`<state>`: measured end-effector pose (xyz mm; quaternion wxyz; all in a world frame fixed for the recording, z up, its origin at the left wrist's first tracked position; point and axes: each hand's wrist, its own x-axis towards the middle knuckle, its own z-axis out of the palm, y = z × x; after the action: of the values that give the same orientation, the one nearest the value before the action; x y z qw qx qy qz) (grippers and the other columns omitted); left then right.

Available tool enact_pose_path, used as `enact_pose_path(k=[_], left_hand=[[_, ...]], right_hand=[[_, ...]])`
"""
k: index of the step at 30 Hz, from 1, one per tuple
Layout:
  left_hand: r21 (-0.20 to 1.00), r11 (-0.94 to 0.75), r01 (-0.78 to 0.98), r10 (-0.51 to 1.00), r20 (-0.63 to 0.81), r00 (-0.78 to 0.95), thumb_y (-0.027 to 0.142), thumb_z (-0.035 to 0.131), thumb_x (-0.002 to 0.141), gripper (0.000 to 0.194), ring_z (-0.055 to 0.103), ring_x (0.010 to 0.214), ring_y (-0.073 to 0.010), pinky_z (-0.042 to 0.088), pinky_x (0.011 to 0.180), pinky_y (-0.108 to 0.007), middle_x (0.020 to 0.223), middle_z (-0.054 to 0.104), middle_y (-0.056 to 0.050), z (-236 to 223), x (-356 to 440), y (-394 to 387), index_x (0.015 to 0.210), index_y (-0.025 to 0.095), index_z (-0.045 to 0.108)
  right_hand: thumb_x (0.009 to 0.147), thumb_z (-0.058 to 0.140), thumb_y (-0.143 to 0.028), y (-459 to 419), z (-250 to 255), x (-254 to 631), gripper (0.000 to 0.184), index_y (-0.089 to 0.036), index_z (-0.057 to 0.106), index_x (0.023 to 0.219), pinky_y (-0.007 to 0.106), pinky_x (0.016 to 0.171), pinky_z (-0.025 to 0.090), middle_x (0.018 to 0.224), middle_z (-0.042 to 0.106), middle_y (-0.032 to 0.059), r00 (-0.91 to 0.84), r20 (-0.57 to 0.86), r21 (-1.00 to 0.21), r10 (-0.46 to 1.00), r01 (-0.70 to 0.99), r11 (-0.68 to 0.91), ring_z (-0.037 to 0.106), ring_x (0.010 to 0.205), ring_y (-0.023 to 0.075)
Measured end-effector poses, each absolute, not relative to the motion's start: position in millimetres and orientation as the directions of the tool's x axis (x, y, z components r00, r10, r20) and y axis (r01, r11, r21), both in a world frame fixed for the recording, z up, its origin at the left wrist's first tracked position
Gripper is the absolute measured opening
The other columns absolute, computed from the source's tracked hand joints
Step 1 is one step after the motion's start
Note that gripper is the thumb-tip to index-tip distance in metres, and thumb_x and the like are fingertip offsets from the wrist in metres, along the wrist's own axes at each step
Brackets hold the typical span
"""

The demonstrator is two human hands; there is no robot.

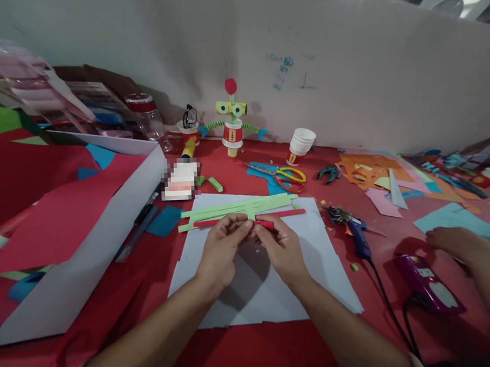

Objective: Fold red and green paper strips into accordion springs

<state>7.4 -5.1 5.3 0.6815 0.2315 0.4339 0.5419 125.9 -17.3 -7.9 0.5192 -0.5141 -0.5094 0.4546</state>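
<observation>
My left hand [223, 248] and my right hand [281, 246] meet over a white sheet [258, 291] on the red table. Both pinch a red paper strip [267, 223] between thumb and fingers; a fold of it sticks out above my right hand. A longer red strip [289, 213] runs to the right behind my fingers. Just beyond lie several light green paper strips [238, 207].
Scissors [283, 173] with yellow handles, a stack of white cups [300, 144] and a paper-cup robot figure [231, 127] stand behind. A blue glue gun [359, 238] and a purple device [428, 283] lie right. Another person's hand [450, 239] rests at right. A big white board [89, 244] lies left.
</observation>
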Motion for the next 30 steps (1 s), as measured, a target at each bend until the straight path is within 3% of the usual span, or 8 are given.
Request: enact_pose_path(k=[7, 12, 18, 30], left_hand=[[0.832, 0.202, -0.516, 0.976, -0.218, 0.032, 0.02, 0.075, 0.065, 0.022, 0.059, 0.061, -0.0086, 0.046, 0.064, -0.021, 0.067, 0.064, 0.003, 3, 7, -6, 0.082, 0.017, 0.06], [0.758, 0.319, -0.569, 0.943, -0.311, 0.115, 0.02, 0.08, 0.058, 0.03, 0.053, 0.055, -0.0058, 0.041, 0.057, -0.018, 0.063, 0.06, 0.004, 4, 3, -4, 0.08, 0.016, 0.061], [0.648, 0.453, -0.613, 0.891, -0.342, 0.297, 0.022, 0.082, 0.058, 0.03, 0.054, 0.059, -0.006, 0.041, 0.061, -0.018, 0.068, 0.062, 0.002, 8, 2, -2, 0.083, 0.015, 0.068], [0.736, 0.395, -0.55, 0.914, -0.253, 0.317, 0.024, 0.081, 0.06, 0.025, 0.057, 0.065, -0.0094, 0.042, 0.065, -0.02, 0.069, 0.066, 0.0, 2, 3, -3, 0.083, 0.018, 0.072]], right_hand=[[0.077, 0.065, -0.032, -18, -4, 127, 0.024, -0.018, 0.063, 0.097, 0.026, 0.066, 0.052, 0.091, 0.068, 0.0051, 0.052, 0.013, -1.0, 0.999, 0.002, 0.012, 0.064, 0.075, 0.015], [0.077, 0.066, -0.033, -19, -1, 129, 0.022, -0.018, 0.066, 0.094, 0.027, 0.065, 0.052, 0.084, 0.07, 0.005, 0.054, 0.073, -0.996, 0.996, 0.056, 0.07, 0.063, 0.071, 0.0155], [0.077, 0.066, -0.033, -18, 0, 128, 0.023, -0.018, 0.067, 0.094, 0.029, 0.068, 0.052, 0.088, 0.071, 0.0057, 0.096, 0.047, -0.998, 0.994, -0.027, 0.05, 0.063, 0.072, 0.0161], [0.078, 0.067, -0.029, -19, -1, 124, 0.017, -0.022, 0.069, 0.093, 0.026, 0.07, 0.05, 0.085, 0.07, 0.0017, 0.061, 0.034, -0.985, 0.998, -0.167, 0.044, 0.06, 0.072, 0.0136]])
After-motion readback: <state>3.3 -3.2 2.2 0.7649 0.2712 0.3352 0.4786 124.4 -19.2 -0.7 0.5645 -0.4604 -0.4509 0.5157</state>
